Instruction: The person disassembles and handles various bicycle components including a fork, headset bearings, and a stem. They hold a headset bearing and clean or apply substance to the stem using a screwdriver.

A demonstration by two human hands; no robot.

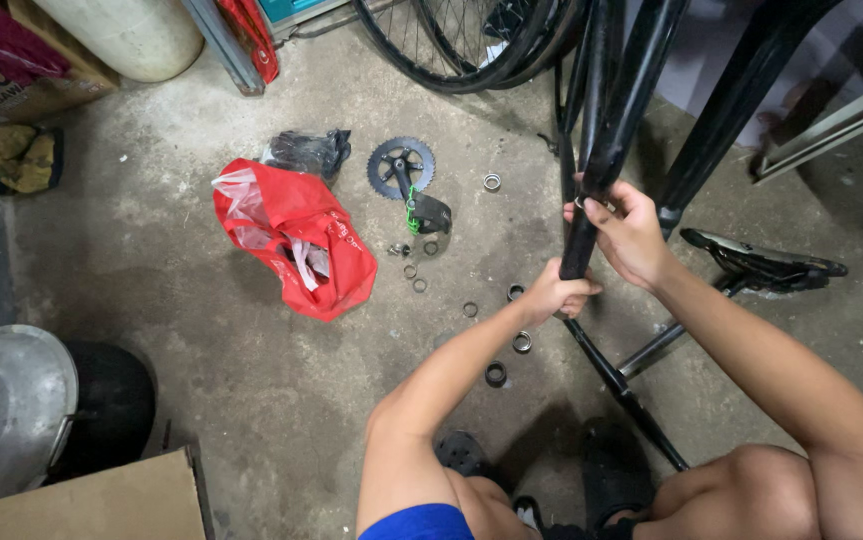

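Observation:
A black bicycle frame [623, 100] stands upside down on the concrete floor in front of me. My left hand [557, 291] is closed around the lower end of one black tube. My right hand [628, 232] grips the same tube just above it, fingers wrapped near a small metal ring. Loose bearing rings and spacers [521, 342] lie on the floor to the left of my hands. A black crankset with a chainring and a pedal [406, 178] rests farther away. A black saddle [763, 262] lies on the floor to the right.
A crumpled red plastic bag [296, 235] and a black glove-like bundle [306, 152] lie at left. Bicycle wheels [451, 45] lean at the top. A cardboard box [101, 505], a metal lid [6, 405] and a white drum [126, 35] border the floor. My sandalled feet [606, 470] are below.

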